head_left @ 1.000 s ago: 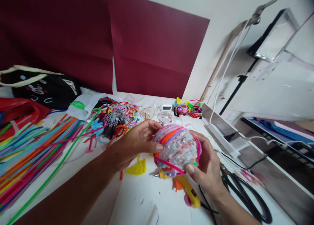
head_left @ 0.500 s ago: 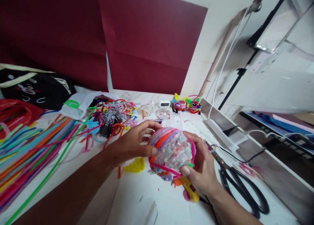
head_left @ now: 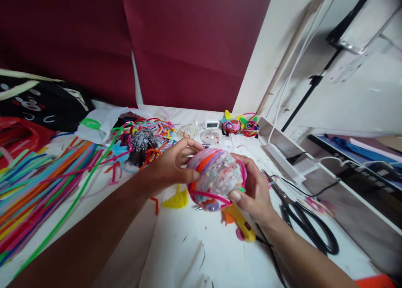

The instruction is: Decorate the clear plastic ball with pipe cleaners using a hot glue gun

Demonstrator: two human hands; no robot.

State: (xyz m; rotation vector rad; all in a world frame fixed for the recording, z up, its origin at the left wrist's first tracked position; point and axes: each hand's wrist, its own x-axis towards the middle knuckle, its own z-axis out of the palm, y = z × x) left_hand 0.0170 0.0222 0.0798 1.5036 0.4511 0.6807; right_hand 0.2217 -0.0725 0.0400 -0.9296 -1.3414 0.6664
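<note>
Near right corner: red-orange object (head_left: 373,281), newly in view at the bottom edge; too cut off to identify.
Glue gun (head_left: 246,229): lying on the white table (head_left: 176,246), trailing a cord toward the near edge; now mostly covered at the front by the ball (head_left: 221,175), with less of the nozzle in sight than a second ago.
Right hand (head_left: 256,191): curled partway around the right side of the ball, with thumb on the near lower edge; largely hidden at the fingers.
Left hand (head_left: 176,164): half open, curved along the left side of the ball, with thumb on the near face and fingers reaching over the far left.
Ball: held between both hands above the middle of the table; speckled patch facing near, striped bands to the left. Unseen underneath and behind; impossible to tell whether touching the gun.
Change: shifted view, but same two-handed hold and much the same facing; probably steadying or inspecting, with no new piece visibly added.
Yellow piece (head_left: 176,200): just left of the ball, on the table.
Scissors (head_left: 290,202): right of the right hand, slightly blurred.
Pipe cleaners (head_left: 56,179): spread at left, cut off by the frame.
Timer (head_left: 212,124): far behind the ball, with unreadable digits.
</note>
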